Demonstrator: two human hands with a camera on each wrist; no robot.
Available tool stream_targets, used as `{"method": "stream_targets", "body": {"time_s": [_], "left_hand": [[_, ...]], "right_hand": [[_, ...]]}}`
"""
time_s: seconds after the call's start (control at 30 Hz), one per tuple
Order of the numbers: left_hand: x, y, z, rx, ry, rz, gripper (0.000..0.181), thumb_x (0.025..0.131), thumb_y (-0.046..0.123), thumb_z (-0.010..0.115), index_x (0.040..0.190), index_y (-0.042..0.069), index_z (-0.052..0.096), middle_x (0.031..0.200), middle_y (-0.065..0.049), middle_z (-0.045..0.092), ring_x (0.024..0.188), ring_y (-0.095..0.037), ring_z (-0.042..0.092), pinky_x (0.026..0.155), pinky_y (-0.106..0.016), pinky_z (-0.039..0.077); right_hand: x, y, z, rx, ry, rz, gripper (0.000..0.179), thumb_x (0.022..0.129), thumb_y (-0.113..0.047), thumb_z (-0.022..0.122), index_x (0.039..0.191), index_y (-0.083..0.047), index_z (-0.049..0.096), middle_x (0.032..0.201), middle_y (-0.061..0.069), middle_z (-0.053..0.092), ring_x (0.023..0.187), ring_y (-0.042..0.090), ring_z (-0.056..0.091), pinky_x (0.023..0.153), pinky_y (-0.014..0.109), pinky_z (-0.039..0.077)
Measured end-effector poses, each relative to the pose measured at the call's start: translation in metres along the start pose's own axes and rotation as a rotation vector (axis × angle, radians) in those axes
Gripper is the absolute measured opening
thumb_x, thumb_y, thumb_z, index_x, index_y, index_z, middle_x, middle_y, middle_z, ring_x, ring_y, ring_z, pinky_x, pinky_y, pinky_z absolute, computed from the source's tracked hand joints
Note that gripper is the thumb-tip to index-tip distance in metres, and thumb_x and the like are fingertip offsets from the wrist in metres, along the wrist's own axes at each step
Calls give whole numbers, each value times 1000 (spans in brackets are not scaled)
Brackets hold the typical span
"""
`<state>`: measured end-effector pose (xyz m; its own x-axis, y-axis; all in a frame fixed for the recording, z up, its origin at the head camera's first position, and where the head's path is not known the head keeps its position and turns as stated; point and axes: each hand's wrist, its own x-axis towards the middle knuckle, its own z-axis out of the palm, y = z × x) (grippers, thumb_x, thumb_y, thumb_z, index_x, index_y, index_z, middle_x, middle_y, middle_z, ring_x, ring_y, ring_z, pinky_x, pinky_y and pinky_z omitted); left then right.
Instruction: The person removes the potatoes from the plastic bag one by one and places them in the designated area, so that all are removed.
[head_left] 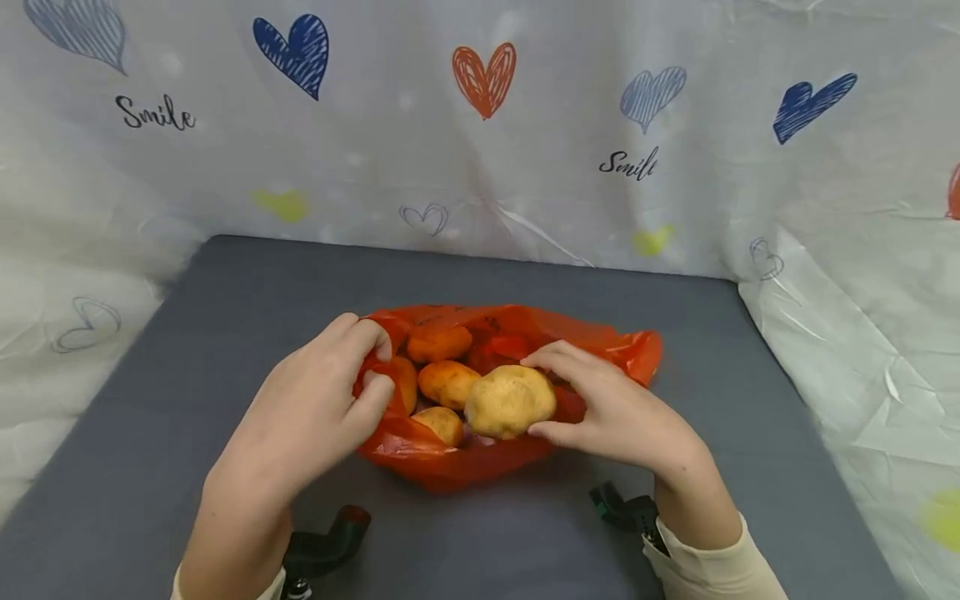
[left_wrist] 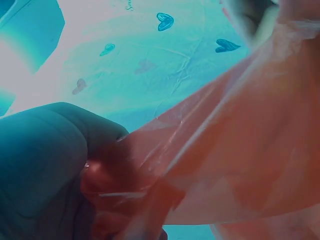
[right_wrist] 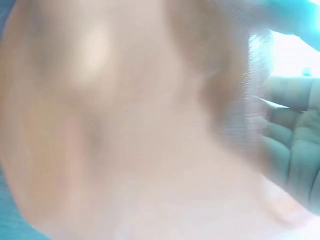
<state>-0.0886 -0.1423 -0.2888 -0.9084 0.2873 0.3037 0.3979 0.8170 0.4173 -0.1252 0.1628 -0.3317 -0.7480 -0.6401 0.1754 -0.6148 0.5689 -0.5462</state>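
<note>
An orange-red plastic bag [head_left: 450,468] lies with its mouth spread, several potatoes inside. At its left side my left hand [head_left: 311,404] grips the rim, with a fold of film bunched between thumb and fingers. The left wrist view shows that film [left_wrist: 220,165] stretched away from the fingers. Over the bag's right part, my right hand [head_left: 622,412] holds a large pale potato [head_left: 512,402], thumb below and fingers above its right side. Smaller potatoes lie to its left, one in the middle [head_left: 447,383] and one near the front [head_left: 441,425]. The right wrist view is badly blurred.
The bag lies on a dark grey table [head_left: 247,283]. Behind and beside the table hangs a white sheet [head_left: 540,125] printed with hearts and words. Black wrist mounts [head_left: 330,537] stick out near both forearms, low over the table's front.
</note>
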Motion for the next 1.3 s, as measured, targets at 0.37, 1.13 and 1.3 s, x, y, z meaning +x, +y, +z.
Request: {"method": "stream_targets", "body": {"time_s": [0.37,1.13,1.3], "left_hand": [[-3,19,4,66,10,52,13,80,9,47,90,15,52,79,6,41,57,-10,37,55,-28,34],[-3,12,3,82,40,30,16,79,7,50,91,17,53,83,4,44,64,-11,41,57,-29,35],[-1,14,7,83,46,36,15,79,7,50,90,18,52,82,4,44,65,-11,41,57,-29,35]], "right_hand": [[-30,-15,-35,-24,147,-68,57,80,-41,71,130,-19,53,122,-11,52,105,4,52,87,29,45],[-78,-23,-95,257,331,108,50,81,-6,71,126,-7,51,114,2,61,95,17,65,80,31,51],[-94,-4,-100,258,373,95,52,82,-5,69,130,-12,50,117,2,59,96,17,65,80,30,51]]}}
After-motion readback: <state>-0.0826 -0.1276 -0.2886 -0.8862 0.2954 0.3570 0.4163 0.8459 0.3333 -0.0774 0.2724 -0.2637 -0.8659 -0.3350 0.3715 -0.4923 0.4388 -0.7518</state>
